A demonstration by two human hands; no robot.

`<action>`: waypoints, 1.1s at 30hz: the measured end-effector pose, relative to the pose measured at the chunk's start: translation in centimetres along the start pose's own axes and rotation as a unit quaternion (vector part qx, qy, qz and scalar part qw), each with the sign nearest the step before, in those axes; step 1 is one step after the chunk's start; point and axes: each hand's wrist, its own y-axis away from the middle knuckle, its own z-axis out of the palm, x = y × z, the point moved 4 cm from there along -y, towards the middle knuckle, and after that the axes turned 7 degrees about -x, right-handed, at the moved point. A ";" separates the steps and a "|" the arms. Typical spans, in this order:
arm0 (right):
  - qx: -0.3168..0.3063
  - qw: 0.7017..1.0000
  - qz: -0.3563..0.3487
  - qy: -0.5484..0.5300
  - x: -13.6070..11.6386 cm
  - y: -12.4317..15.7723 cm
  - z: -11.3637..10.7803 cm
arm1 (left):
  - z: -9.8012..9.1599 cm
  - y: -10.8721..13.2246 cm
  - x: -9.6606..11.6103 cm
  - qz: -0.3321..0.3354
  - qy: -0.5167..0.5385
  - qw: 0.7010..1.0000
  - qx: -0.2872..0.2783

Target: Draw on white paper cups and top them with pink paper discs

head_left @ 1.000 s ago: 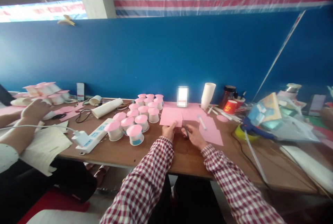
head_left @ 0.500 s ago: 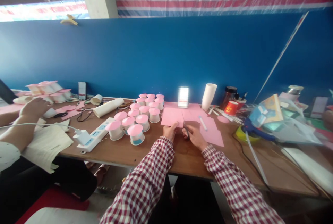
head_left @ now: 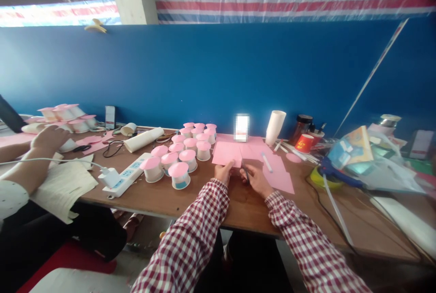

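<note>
My left hand (head_left: 223, 173) pinches the lower edge of a pink paper sheet (head_left: 226, 153) above the table. In my right hand (head_left: 255, 178) is a pair of dark-handled scissors (head_left: 245, 172), its blades at the right edge of that sheet; the fingers are closed round the handles. More pink paper (head_left: 279, 176) lies flat under and to the right of my hands, with a pale stick (head_left: 267, 162) on it. Left of my hands stand several white paper cups (head_left: 179, 180), each topped with a pink disc.
A power strip (head_left: 127, 176) with a plugged-in charger lies left of the cups. Farther left, a co-worker's hand (head_left: 51, 141) works near more cups. Behind the paper stand a phone (head_left: 241, 127) and a white cup stack (head_left: 275, 128). A glue gun (head_left: 340, 172) lies right.
The whole view has shifted slightly to the right. My hands keep nearly the same place on the paper and scissors, with little visible difference.
</note>
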 end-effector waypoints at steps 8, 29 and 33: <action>0.009 1.000 -0.005 0.003 0.0 -0.1 -0.1 | 0.0 0.1 0.1 -0.002 -0.010 1.000 0.003; 0.011 1.000 0.000 0.014 0.8 -0.1 -0.2 | 0.0 0.1 0.2 -0.002 -0.018 1.000 0.013; 0.009 1.000 0.006 0.014 0.8 0.0 -0.2 | -0.4 -0.2 0.0 0.001 -0.027 0.999 0.031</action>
